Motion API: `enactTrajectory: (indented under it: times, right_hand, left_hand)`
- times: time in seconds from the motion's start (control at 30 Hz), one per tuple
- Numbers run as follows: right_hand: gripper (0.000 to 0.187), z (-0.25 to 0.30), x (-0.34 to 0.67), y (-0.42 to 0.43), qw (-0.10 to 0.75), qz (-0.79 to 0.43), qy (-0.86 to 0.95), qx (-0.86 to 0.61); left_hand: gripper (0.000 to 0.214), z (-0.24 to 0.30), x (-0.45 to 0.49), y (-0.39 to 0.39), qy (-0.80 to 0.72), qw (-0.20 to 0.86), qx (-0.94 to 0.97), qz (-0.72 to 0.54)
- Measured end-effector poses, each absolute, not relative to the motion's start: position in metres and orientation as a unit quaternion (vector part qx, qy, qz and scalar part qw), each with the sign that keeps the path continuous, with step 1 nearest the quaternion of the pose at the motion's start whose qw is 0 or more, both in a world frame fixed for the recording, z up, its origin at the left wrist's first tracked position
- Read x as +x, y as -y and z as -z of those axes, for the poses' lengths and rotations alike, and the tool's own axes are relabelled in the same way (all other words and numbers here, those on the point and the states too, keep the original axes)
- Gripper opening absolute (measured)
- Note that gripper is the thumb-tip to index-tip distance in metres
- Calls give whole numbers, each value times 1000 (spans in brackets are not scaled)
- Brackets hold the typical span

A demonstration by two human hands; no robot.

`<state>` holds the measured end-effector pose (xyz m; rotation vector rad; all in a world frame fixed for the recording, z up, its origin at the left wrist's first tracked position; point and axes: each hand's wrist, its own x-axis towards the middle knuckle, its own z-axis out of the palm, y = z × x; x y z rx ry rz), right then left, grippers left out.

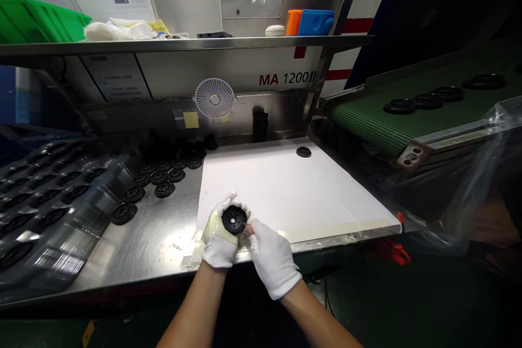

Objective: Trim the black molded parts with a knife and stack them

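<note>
A black ribbed disc [234,219] is held over the near edge of the white sheet [285,190], which is spread on the steel worktop [155,234]. The disc is cupped by the gloved left hand [220,236], whose fingers are curled closed around its rim. The gloved right hand [272,258] is set just right of it, fingers drawn together, with the fingertips laid against the disc's right rim; whether that rim is pinched cannot be told. A single disc [303,152] is seen lying near the far edge of the sheet. Rows of like discs [163,179] are laid out on the bare steel to the left of the sheet, and beyond them, further left, a clear moulded tray [44,212] is filled with more. To the right of the sheet a green conveyor belt [367,119] is loaded with several discs [428,99]. A small white fan [214,98] is mounted behind the sheet, beneath a steel shelf [183,44]
</note>
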<state>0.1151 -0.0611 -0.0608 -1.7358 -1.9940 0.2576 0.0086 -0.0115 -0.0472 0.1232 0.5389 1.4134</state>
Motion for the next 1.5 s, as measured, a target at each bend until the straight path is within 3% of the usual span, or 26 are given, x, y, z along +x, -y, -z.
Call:
enactTrajectory:
  times: [0.1,0.33,0.67,1.07,1.27,1.5]
  right_hand:
    - [23,61,106,67,243,-97,734,-627]
    - [22,56,110,64,244,-96,735,-626]
    - [21,61,110,64,244,-88,722,-641]
    - [19,58,109,67,251,-96,724,-635]
    - [26,61,101,69,248,-96,729,-630]
    - [18,55,113,61,254,-107,734,-621]
  left_hand:
    - [13,50,11,7,-236,711,50,-661]
    - [34,44,2,17,-235,750,70,-614]
    - [9,53,8,14,-210,731,41,-648]
    - [19,53,9,17,-228,675,71,-698]
    - [28,50,13,17,-234,650,75,-719]
    - [35,42,2,28,-249,733,89,-626]
